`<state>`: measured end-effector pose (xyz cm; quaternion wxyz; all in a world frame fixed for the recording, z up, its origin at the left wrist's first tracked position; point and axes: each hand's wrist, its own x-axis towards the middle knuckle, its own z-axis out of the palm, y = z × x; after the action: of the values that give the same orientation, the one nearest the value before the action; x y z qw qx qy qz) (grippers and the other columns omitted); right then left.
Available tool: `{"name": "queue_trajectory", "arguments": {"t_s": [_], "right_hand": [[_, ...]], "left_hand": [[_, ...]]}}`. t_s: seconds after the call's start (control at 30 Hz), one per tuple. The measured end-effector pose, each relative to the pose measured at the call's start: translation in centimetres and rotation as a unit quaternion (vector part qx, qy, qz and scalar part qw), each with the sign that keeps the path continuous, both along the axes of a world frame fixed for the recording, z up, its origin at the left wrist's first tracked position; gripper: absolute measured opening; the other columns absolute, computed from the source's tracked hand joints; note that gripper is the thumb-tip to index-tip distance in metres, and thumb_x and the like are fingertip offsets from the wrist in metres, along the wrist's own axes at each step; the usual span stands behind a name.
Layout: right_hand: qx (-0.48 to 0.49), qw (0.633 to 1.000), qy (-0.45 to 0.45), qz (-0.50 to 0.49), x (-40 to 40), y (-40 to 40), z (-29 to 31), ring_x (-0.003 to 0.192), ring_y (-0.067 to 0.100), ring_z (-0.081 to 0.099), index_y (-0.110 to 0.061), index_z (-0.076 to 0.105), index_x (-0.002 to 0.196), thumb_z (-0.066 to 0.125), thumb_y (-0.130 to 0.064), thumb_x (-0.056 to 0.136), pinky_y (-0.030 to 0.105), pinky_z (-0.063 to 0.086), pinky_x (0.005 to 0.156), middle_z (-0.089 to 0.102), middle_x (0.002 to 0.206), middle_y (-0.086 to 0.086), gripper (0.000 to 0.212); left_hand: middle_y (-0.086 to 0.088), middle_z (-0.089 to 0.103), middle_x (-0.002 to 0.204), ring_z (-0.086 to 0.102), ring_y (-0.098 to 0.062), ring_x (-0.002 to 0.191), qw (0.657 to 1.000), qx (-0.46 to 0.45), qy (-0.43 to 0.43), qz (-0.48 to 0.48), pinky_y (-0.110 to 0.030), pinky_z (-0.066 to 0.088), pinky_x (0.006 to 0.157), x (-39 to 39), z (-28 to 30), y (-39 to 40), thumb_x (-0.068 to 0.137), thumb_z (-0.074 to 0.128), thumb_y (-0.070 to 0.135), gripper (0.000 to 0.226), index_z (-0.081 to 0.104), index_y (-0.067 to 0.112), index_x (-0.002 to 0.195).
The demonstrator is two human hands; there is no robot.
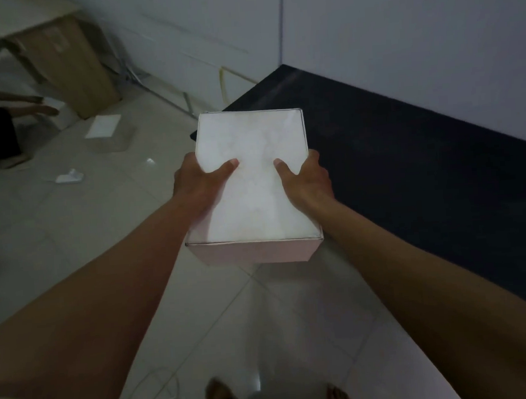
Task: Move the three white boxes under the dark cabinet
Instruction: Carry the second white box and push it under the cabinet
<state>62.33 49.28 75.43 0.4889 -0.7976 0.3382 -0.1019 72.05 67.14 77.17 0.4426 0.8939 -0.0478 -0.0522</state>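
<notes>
Head view: one white box (pixel 252 181) sits at frame centre, held in the air above the tiled floor (pixel 79 212) by both hands. Its long axis runs from the lower centre of the frame toward the upper centre, away from the wearer. The lid faces up and is shut; the contents are not visible. The near end wall shows as a pale pinkish strip below the lid edge.

The left hand (pixel 197 185) clasps the box's left side, thumb laid flat on the lid, the other fingers wrapped out of sight around the edge. The right hand (pixel 308 179) clasps the right side in the same way, thumb on the lid. Both forearms extend from the lower corners of the frame to the box.

One dark cabinet (pixel 409 170) fills the right of the frame, its flat top running from centre to the right edge against a pale wall (pixel 399 34). The far end of the box overlaps the cabinet's left corner in the picture.

Upper left: one tan carton (pixel 68 63) stands on the floor. Below it lies one flat white sheet (pixel 102 126), and further down one crumpled white scrap (pixel 68 177). A second person's arms (pixel 34 104) enter at the left edge. Two bare feet (pixel 219 395) show at the bottom centre, and a thin white cable (pixel 163 390) loops at lower left.
</notes>
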Motion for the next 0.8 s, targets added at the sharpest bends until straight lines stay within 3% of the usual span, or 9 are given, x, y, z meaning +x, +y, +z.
{"name": "queue_trajectory", "arguments": {"t_s": [0.07, 0.23, 0.33, 0.47, 0.63, 0.8], "right_hand": [[0.0, 1.0, 0.004, -0.018, 2.4, 2.3, -0.9, 0.109, 0.026, 0.058, -0.021, 0.029, 0.139, 0.054, -0.062, 0.087, 0.039, 0.052, 0.086, 0.053, 0.131, 0.003, 0.071], [0.019, 0.998, 0.025, -0.058, 7.1, 7.6, -3.2, 0.106, 0.024, 0.057, -0.024, 0.03, 0.139, 0.054, -0.062, 0.087, 0.036, 0.049, 0.085, 0.053, 0.127, 0.001, 0.069], [0.026, 0.995, 0.041, -0.081, 9.2, 9.7, -5.1, 0.102, 0.023, 0.055, -0.022, 0.033, 0.136, 0.055, -0.062, 0.086, 0.035, 0.047, 0.084, 0.053, 0.125, 0.002, 0.067], [0.03, 0.992, 0.056, -0.111, 11.6, 10.9, -8.1, 0.115, 0.025, 0.054, -0.02, 0.036, 0.135, 0.056, -0.061, 0.086, 0.04, 0.047, 0.094, 0.051, 0.132, 0.001, 0.068], [0.048, 0.987, 0.071, -0.134, 13.4, 11.4, -11.4, 0.115, 0.025, 0.056, -0.021, 0.033, 0.141, 0.057, -0.06, 0.086, 0.027, 0.039, 0.083, 0.056, 0.131, -0.002, 0.071], [0.059, 0.978, 0.107, -0.168, 14.6, 13.1, -14.0, 0.111, 0.025, 0.057, -0.024, 0.033, 0.138, 0.056, -0.063, 0.084, 0.033, 0.045, 0.086, 0.054, 0.128, -0.001, 0.071]], "left_hand": [[0.002, 0.064, 0.118, 0.057, -0.014, 0.091, 1.0, -0.004, 0.005, -0.013, -0.017, 0.036, 0.06, 2.8, -0.7, 2.0, 0.065, 0.068, 0.074, 0.081, 0.056, 0.022, 0.125], [0.002, 0.063, 0.118, 0.058, -0.016, 0.094, 0.998, 0.015, 0.032, -0.05, -0.026, 0.042, 0.072, 8.8, -3.0, 6.6, 0.065, 0.07, 0.073, 0.083, 0.054, 0.02, 0.126], [0.004, 0.06, 0.112, 0.054, -0.015, 0.087, 0.996, 0.034, 0.046, -0.062, -0.024, 0.039, 0.068, 11.8, -4.7, 8.0, 0.064, 0.07, 0.074, 0.083, 0.052, 0.021, 0.124], [0.004, 0.062, 0.11, 0.057, -0.015, 0.087, 0.993, 0.04, 0.066, -0.092, -0.02, 0.038, 0.057, 14.6, -7.6, 8.5, 0.063, 0.07, 0.074, 0.082, 0.053, 0.022, 0.123], [0.002, 0.06, 0.111, 0.055, -0.018, 0.088, 0.986, 0.056, 0.089, -0.126, -0.024, 0.039, 0.064, 17.4, -11.2, 8.6, 0.067, 0.07, 0.072, 0.08, 0.05, 0.02, 0.125], [0.0, 0.06, 0.114, 0.054, -0.019, 0.089, 0.976, 0.076, 0.115, -0.168, -0.027, 0.04, 0.073, 19.7, -14.3, 9.1, 0.07, 0.07, 0.069, 0.078, 0.049, 0.018, 0.125]]}}
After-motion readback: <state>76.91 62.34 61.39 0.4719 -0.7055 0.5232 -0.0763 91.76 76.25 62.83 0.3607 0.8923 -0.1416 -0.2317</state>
